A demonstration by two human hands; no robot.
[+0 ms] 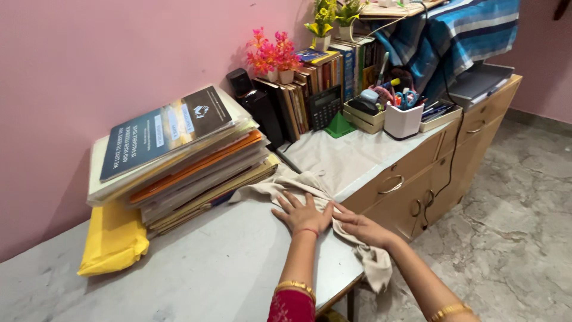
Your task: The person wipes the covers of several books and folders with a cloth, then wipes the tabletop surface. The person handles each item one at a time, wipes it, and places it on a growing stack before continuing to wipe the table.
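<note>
Beige and soft, a crumpled cotton cloth [310, 191] lay on the grey stone tabletop [226, 268] in the head view, and I describe every place relative to this cloth. One end of the cloth hung down over the front edge of the tabletop, the other end lay spread toward the wall.

The left hand [302, 213] rested flat on the middle of the cloth with the fingers spread wide; it pressed the cloth and closed around nothing. The right hand [360, 226] lay just to the right of the left hand, at the table edge, also on the cloth. Its fingers were stretched forward over the fabric, and I could not tell if they pinched a fold.

Left of the cloth, touching its far end, stood a tall uneven stack of books and paper folders [179, 161], with a dark-covered book on top. Further left, under that stack, lay a yellow plastic packet [113, 241]. Behind the cloth, near the pink wall, stood a row of upright books [322, 83], a black calculator [325, 107] and a small pot of pink artificial flowers [274, 56]. To the right behind the cloth stood a white square pen holder [402, 119]. Below the cloth on the right were light wooden drawers with ring handles [411, 179].
</note>
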